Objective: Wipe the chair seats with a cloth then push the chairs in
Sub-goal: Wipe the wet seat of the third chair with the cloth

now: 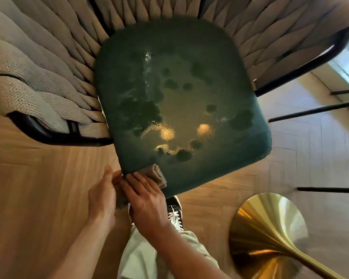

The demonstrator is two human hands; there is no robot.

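We count one chair (129, 47) in full view, with one dark green seat (179, 101) filling the middle and a woven beige back and armrests wrapping it from 9 o'clock round to 2 o'clock on a black frame. The seat carries a puddle of liquid (179, 109) with dark wet blotches around it, and two bright round light reflections sit near its front. There is one cloth (156, 176), a folded brownish-grey piece, lying on the seat's front corner at about 7 o'clock of the cushion and hanging down past the edge. Two hands meet at it. Our right hand (147, 200) lies on top of the cloth with its fingers (139, 181) fairly straight and close together, pressing the fold against the seat's edge. Our left hand (102, 196) is just beside it at 9 o'clock, fingers straight and together, touching the hanging part of the cloth; whether the thumb pinches it we cannot tell. Below the hands we see one black shoe with white laces (174, 212) and a pale trouser leg (149, 250) at 6 o'clock. One brass trumpet-shaped table base (270, 234) stands on the wooden floor (38, 198) at 4 o'clock, and thin black legs (310, 111) of other furniture cross at 3 o'clock. We can read no writing or brand anywhere.
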